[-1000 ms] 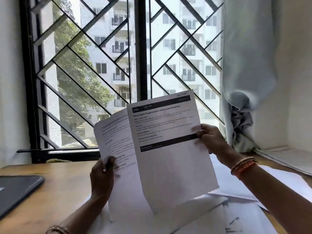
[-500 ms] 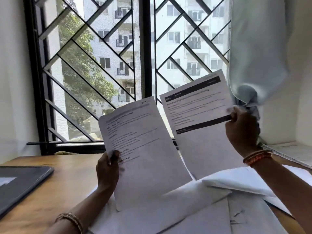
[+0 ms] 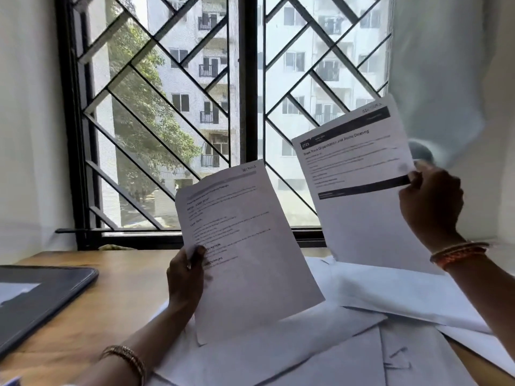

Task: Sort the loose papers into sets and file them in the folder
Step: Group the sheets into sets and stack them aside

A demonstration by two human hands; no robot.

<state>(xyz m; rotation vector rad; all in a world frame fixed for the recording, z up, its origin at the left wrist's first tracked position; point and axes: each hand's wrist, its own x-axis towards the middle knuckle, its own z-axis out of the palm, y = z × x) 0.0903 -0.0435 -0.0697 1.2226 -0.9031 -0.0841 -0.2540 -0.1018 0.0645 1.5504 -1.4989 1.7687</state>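
Observation:
My left hand [image 3: 185, 277] pinches the left edge of a printed sheet [image 3: 250, 246], held upright above the table and tilted right. My right hand [image 3: 430, 204] pinches the right edge of a second printed sheet with black bars [image 3: 359, 190], raised higher and to the right, apart from the first. Several loose white papers [image 3: 362, 296] lie spread on the wooden table [image 3: 111, 285] under both sheets. A dark folder [image 3: 36, 299] lies flat at the left edge of the table.
A barred window [image 3: 239, 107] fills the wall straight ahead, close behind the raised sheets. A pale curtain [image 3: 446, 79] hangs at the right, just behind my right hand. White walls close in left and right.
My right hand has carried the black-barred sheet off the front of the other one, up and to the right. The left hand has kept its sheet roughly in place.

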